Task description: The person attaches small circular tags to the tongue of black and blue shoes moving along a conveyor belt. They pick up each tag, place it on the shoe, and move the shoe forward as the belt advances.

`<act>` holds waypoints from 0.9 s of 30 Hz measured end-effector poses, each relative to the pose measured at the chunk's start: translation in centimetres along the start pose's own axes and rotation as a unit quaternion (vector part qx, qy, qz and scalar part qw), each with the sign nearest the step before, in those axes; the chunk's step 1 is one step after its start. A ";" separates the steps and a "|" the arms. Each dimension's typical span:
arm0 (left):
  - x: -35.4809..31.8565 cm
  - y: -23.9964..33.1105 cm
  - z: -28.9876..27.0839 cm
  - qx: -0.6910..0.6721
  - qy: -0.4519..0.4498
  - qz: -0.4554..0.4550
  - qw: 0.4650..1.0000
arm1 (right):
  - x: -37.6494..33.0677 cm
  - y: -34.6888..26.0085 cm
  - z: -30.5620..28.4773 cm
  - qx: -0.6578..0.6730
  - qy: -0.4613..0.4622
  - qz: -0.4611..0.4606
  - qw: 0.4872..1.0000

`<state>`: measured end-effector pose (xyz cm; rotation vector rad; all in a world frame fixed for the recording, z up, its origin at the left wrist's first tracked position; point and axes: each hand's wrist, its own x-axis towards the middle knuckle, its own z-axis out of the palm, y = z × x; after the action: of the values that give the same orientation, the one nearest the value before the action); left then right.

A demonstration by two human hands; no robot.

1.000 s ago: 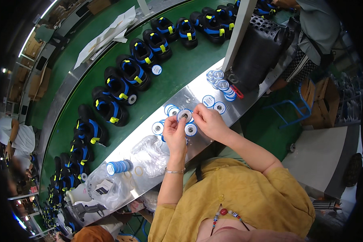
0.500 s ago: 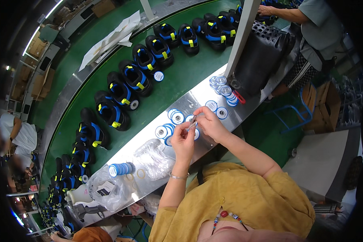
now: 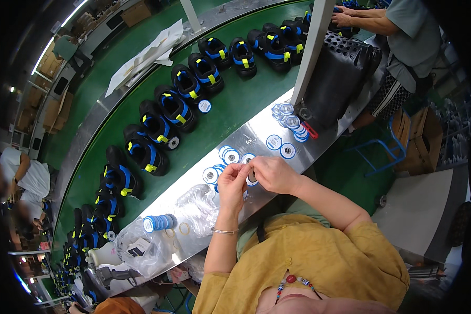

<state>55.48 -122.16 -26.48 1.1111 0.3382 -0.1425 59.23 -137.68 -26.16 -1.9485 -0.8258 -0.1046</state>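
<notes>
My left hand (image 3: 232, 186) and my right hand (image 3: 275, 175) meet above the metal bench, fingertips pinched together. Whatever is between the fingers is hidden or too small to name. Round white discs with blue rims lie below and around them: an overlapping group (image 3: 210, 175) by my left hand, partly covered by the fingers, and a pair with one dark-centred disc (image 3: 287, 150) beyond my right hand. Crumpled clear plastic (image 3: 196, 205) rests left of my left wrist.
Black-and-blue shoes with yellow tabs (image 3: 174, 107) line the green conveyor (image 3: 222, 112) beyond the bench. A stack of blue-rimmed discs (image 3: 158, 223) stands at left beside a clear bag (image 3: 141, 248). Right are more discs (image 3: 292, 122), a red tool (image 3: 310, 130), a post (image 3: 311, 52) and a co-worker (image 3: 411, 42).
Both hands have come lower and closer together, and the right-hand fingers have curled in. The thin greyish thing seen between the fingertips earlier is now hidden. The co-worker's hands have shifted.
</notes>
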 end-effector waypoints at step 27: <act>3.5 -0.7 0.1 0.073 0.105 0.100 0.987 | -1.1 2.9 -6.5 0.003 0.058 0.012 0.998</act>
<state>58.58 -122.35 -28.18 1.3031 0.4066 0.1313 61.82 -144.40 -25.43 -1.9275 -0.7264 -0.1994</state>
